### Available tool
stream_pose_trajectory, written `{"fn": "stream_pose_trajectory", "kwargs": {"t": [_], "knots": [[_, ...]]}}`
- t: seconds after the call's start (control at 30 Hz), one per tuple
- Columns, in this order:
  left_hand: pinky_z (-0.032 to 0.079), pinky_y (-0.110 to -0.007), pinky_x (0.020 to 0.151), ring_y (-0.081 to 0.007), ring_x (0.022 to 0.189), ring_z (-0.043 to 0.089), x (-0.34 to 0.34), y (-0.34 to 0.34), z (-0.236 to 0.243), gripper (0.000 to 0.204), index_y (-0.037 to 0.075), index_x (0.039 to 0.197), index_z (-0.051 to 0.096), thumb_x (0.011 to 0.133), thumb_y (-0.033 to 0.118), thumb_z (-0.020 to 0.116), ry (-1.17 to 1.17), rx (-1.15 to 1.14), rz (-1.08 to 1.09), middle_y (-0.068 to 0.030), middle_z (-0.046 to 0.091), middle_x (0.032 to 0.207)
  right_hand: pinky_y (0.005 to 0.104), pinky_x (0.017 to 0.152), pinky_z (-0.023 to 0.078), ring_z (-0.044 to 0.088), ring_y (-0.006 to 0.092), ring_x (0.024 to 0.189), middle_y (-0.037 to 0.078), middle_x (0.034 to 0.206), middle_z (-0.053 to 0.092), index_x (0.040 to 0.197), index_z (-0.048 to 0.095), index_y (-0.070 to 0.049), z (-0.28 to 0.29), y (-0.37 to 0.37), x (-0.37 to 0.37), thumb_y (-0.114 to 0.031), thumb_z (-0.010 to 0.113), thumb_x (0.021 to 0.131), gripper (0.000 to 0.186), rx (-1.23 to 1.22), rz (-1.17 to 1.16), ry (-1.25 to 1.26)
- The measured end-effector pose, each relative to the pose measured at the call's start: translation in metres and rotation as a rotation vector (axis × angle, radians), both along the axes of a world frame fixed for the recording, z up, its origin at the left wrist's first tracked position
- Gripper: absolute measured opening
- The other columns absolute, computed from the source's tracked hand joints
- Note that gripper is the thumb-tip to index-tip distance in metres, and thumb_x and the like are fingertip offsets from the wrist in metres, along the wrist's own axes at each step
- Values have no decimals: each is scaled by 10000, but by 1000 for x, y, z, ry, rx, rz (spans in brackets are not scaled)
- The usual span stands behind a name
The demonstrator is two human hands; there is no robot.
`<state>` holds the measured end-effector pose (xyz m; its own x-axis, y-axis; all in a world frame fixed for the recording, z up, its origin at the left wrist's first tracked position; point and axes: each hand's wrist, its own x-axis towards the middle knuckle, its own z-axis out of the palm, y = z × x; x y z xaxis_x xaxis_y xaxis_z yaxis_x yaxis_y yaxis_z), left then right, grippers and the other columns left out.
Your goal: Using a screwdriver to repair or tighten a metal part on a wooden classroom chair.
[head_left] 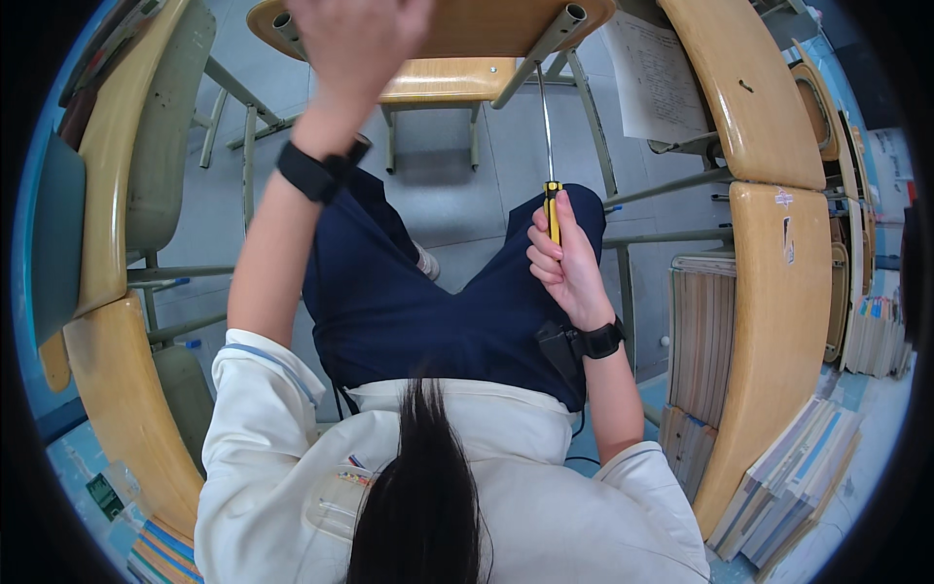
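Observation:
My right hand is closed around the black and yellow handle of a screwdriver, above my right knee. Its long metal shaft points away from me, and the tip end meets or passes behind a grey-green metal tube of a wooden chair. I cannot tell whether it touches. Up at the far edge, my left hand is over the left part of the chair, smeared by motion. Its fingers are partly cut off by the picture's edge, so what they hold or touch is hidden.
Wooden desks with metal legs stand on my right, with books underneath and a sheet of paper hanging farther off. More desks and a grey-green chair back flank my left. Stacked books lie at the lower right.

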<state>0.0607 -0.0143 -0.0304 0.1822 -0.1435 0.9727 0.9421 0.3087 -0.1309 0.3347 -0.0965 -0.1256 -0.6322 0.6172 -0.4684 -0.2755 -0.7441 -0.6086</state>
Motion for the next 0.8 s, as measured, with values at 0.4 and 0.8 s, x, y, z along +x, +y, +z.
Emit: {"fn": "stream_pose_trajectory", "kwargs": {"t": [0.4, 0.8], "knots": [[329, -380, 671, -297, 630, 467, -22, -27, -1, 317, 38, 597, 492, 747, 283, 626, -346, -655, -434, -111, 469, 597, 204, 348, 198, 274, 40, 368, -52, 473, 300, 734, 438, -75, 7, 5, 7, -411, 410, 932, 391, 164, -6, -298], [330, -375, 673, -288, 630, 477, -21, -28, -1, 320, 54, 597, 502, 756, 302, 627, -362, -662, -452, -100, 480, 599, 193, 310, 167, 201, 59, 325, -32, 453, 272, 759, 413, -79, -8, 9, 7, -433, 375, 935, 397, -89, -31, 128]]}}
